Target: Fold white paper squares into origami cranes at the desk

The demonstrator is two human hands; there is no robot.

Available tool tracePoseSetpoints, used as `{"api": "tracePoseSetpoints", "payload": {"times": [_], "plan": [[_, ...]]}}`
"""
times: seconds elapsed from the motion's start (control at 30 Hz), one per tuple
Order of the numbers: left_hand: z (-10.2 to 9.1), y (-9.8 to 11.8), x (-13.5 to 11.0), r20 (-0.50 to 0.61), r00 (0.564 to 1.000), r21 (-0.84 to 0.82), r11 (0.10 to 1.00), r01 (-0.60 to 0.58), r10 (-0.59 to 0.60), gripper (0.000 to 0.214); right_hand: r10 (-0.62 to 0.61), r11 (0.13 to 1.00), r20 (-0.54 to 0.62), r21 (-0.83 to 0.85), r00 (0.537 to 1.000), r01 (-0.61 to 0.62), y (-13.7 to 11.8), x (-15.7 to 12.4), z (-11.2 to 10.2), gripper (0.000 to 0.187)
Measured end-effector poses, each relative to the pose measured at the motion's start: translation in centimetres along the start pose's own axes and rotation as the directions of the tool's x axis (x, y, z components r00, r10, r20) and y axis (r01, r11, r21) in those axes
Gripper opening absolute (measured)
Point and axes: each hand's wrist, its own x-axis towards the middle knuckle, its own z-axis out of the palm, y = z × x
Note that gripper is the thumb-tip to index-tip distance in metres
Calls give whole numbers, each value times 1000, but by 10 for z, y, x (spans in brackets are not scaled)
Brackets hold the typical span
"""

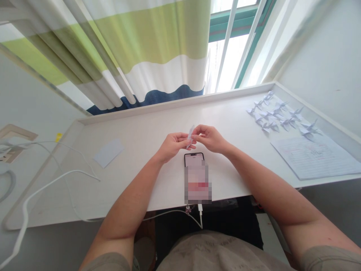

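Observation:
A small folded piece of white paper (190, 136) is held upright over the middle of the desk. My left hand (175, 145) pinches it from the left, the thumb lying across its lower part. On the other side, my right hand (208, 137) grips its right edge between thumb and fingers. The fingers partly cover the folds. Just below both hands lies a phone (194, 154), screen up and partly blurred out. Several white folded paper cranes (287, 119) stand grouped at the desk's far right.
A stack of written sheets (316, 158) lies at the right edge of the white desk (135, 165). A loose white sheet (108, 153) rests on the left. White cables (25, 210) trail over the left side; a charging cable (200, 210) runs from the phone. A curtain (158, 41) hangs behind.

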Motion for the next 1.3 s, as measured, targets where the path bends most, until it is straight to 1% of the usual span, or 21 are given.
{"api": "tracePoseSetpoints", "payload": {"times": [0.07,0.17,0.3,0.43,0.53,0.87,1.13,1.3], "plan": [[-1,0,0,34,999,-15,1000,18,-18,45,-13,1000,37,-11,999,14,-1,0,-2,35],[-2,-1,0,69,998,-31,999,15,-13,45,-39,999,80,-3,996,39,-1,-1,-4,33],[-2,-3,0,86,996,-26,1000,13,-10,47,-28,999,98,-33,995,31,1,-1,-6,31],[-2,-5,2,106,994,-12,1000,22,-21,49,13,996,93,-94,996,-4,3,-1,-6,29],[-3,-8,3,98,995,-2,1000,29,-29,50,27,991,80,-130,996,-17,3,-1,-5,27],[-3,-7,1,70,997,11,999,44,-45,49,14,987,34,-163,999,-9,3,1,-5,31],[-3,-5,2,62,997,11,999,43,-44,46,-14,988,17,-152,1000,16,7,0,-3,26],[-1,-4,1,61,997,24,999,44,-45,39,-35,987,15,-158,999,37,6,0,-2,26]]}}
